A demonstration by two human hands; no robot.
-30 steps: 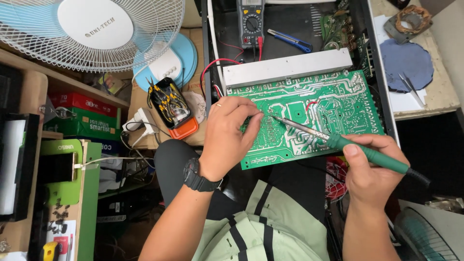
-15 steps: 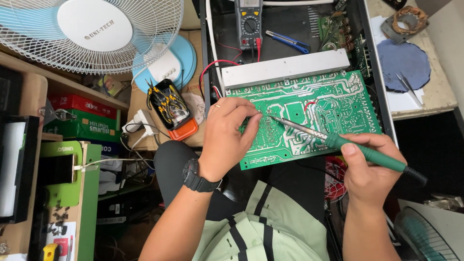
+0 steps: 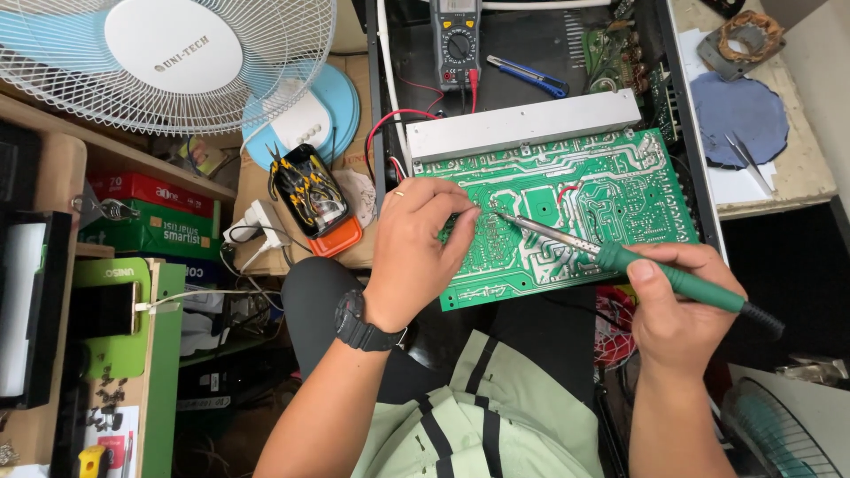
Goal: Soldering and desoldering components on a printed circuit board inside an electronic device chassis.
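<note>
A green circuit board [image 3: 611, 190] lies solder side up over an open black chassis [image 3: 531, 53], with a grey metal bar [image 3: 522, 124] along its far edge. My left hand [image 3: 412, 252], a black watch on its wrist, rests on the board's left part. Its fingertips are pinched together on the traces, and whether something thin sits between them does not show. My right hand [image 3: 677, 305] grips a green-handled soldering iron [image 3: 673, 279]. The iron's metal tip touches the board right beside my left fingertips.
A multimeter [image 3: 456, 40] with red and black leads and a blue utility knife [image 3: 531, 75] lie inside the chassis. An orange-and-black case of small tools [image 3: 314, 199] sits to the left, below a white fan [image 3: 168, 57]. Tweezers [image 3: 742, 159] rest on the right-hand bench.
Both hands stay in place, with the iron's tip and my left fingertips holding the same spot on the board. Only the camera has shifted slightly.
</note>
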